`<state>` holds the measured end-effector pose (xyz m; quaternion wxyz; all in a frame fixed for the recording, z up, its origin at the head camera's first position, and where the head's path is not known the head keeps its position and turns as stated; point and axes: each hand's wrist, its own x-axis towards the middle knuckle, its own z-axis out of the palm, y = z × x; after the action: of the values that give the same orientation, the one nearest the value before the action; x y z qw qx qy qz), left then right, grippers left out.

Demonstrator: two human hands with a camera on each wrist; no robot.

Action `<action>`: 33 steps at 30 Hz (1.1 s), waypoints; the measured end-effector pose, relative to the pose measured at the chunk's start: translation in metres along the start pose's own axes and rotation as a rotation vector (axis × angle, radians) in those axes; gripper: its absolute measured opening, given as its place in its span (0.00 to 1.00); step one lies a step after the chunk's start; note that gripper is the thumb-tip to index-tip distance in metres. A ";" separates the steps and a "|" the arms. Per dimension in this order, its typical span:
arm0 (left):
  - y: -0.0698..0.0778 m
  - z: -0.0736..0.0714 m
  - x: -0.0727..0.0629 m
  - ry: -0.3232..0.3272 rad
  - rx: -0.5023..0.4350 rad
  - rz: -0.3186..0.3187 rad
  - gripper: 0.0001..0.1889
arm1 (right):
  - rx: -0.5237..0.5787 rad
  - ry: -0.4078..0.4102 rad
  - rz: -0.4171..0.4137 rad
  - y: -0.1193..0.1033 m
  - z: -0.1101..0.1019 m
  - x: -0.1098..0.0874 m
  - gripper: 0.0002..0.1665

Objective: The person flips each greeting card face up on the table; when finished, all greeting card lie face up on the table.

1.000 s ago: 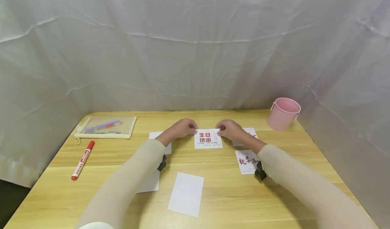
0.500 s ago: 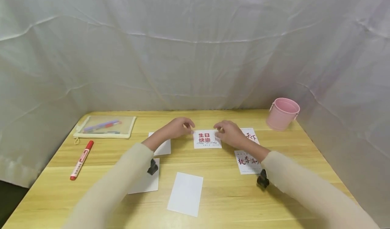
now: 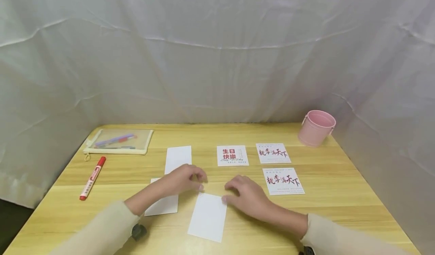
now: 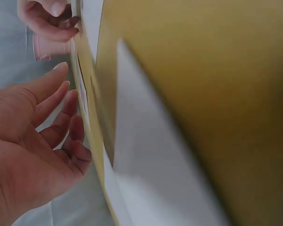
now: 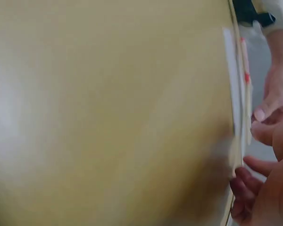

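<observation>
Both hands hover near the far end of a blank white card (image 3: 207, 218) at the front middle. My left hand (image 3: 183, 178) is by its far left corner, fingers loosely bent; the left wrist view shows that hand (image 4: 37, 136) holding nothing. At the far right corner is my right hand (image 3: 249, 199), its thumb at the card's edge; whether it touches cannot be told. Its relaxed fingers appear in the right wrist view (image 5: 269, 183). Beyond the hands lies a birthday card (image 3: 233, 155) with red characters, flat on the table.
Two cards with red brush lettering, a far one (image 3: 273, 153) and a nearer one (image 3: 283, 181), lie on the right. Two blank cards, one far (image 3: 178, 158) and one partly under the left arm (image 3: 166, 206), lie left. A red marker (image 3: 92, 178), zip pouch (image 3: 117, 141) and pink bucket (image 3: 316, 128) stand outward.
The fingers have let go of the birthday card, which stays flat in place. Both hands have drawn back toward the front blank card, uncovering the brush-lettered cards on the right.
</observation>
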<state>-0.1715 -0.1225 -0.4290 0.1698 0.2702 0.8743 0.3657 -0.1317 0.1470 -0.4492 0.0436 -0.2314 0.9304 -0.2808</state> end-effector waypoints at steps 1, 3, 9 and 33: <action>0.001 0.003 -0.005 -0.001 0.010 0.002 0.12 | -0.054 0.016 -0.020 -0.003 0.003 -0.004 0.25; 0.003 0.009 -0.011 0.002 0.047 0.000 0.12 | -0.136 0.039 -0.051 -0.006 0.007 -0.010 0.28; 0.007 0.020 -0.014 0.034 0.147 0.005 0.13 | -0.160 0.075 -0.099 -0.009 0.012 -0.015 0.23; 0.021 0.009 -0.016 0.018 -0.230 -0.104 0.09 | 0.152 0.029 0.047 -0.013 -0.013 -0.002 0.15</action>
<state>-0.1473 -0.1146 -0.4184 0.2104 0.2001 0.8410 0.4566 -0.1272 0.1453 -0.4316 0.0539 -0.2014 0.9122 -0.3528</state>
